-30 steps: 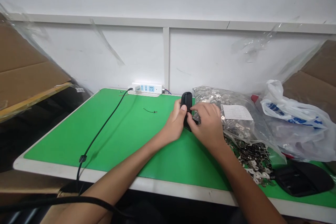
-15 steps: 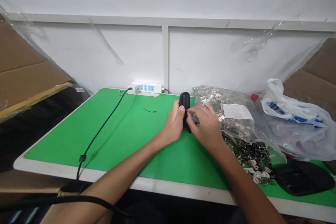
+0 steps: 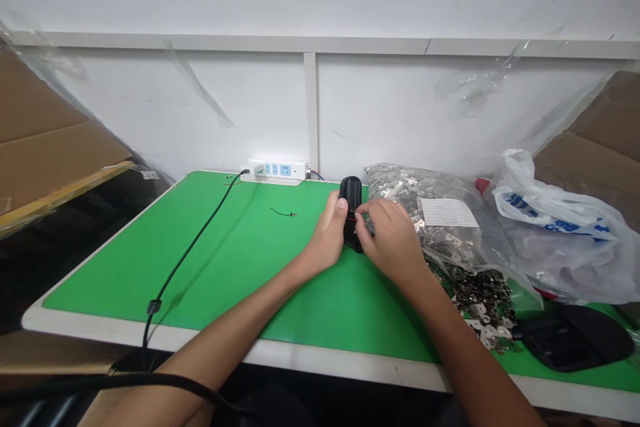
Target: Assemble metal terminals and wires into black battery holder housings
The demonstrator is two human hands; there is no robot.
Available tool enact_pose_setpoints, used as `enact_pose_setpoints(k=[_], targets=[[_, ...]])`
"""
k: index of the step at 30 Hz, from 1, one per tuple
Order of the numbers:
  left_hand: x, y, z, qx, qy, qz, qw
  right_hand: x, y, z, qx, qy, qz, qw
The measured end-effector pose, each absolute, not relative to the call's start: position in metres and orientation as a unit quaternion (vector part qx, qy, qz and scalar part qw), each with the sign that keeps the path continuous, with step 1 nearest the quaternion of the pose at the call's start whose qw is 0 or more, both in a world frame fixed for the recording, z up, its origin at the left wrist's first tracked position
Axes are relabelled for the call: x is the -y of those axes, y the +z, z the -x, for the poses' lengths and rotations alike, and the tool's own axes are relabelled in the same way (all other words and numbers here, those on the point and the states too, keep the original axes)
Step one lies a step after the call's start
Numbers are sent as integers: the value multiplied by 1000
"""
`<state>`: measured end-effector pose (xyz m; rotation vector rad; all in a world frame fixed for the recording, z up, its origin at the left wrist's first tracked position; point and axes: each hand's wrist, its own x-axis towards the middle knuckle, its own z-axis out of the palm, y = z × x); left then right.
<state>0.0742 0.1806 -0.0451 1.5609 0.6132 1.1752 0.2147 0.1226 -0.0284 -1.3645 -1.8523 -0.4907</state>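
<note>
A black, rounded, elongated plastic housing (image 3: 351, 193) stands tilted above the green mat; its exact kind cannot be told. My left hand (image 3: 327, 233) is closed around its left side, thumb lying on the face toward me. At the housing's right edge, about halfway down, my right hand (image 3: 393, 237) has thumb and forefinger pinched together. Whatever is between those fingertips is too small to make out. A thin reddish line, perhaps a wire, shows on the housing close to the fingertips. Left of my hands, a short dark wire with a small end piece (image 3: 293, 215) lies on the mat.
Right of my hands sits a clear bag of metal pieces (image 3: 400, 180), with loose metal parts (image 3: 483, 307) spilled before it. Further right are a white plastic bag (image 3: 575, 240) and a black tray-like part (image 3: 575, 339). A black cable (image 3: 193, 247) runs from the power strip (image 3: 280, 170).
The view has shifted slightly. My left thumb has slid a little left and up on the housing, and the reddish line shows more clearly. Both hands keep their places around the housing.
</note>
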Motion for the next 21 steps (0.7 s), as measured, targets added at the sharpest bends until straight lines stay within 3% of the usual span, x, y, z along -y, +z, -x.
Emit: enact_pose_setpoints(k=[8,13,18,21], targets=[[-179,-41,-70,-272,492,-669,487,-118,-28,-206,728,-234,524,374],[-175,-40,-72,-268,500,-682,462,-117,-27,-204,681,-168,557,446],[-180,-43,-64,-216,503,-745,381,-119,-19,-210,621,98,546,553],[-188,-46,-57,-165,520,-754,365,-116,-11,-213,576,290,526,554]])
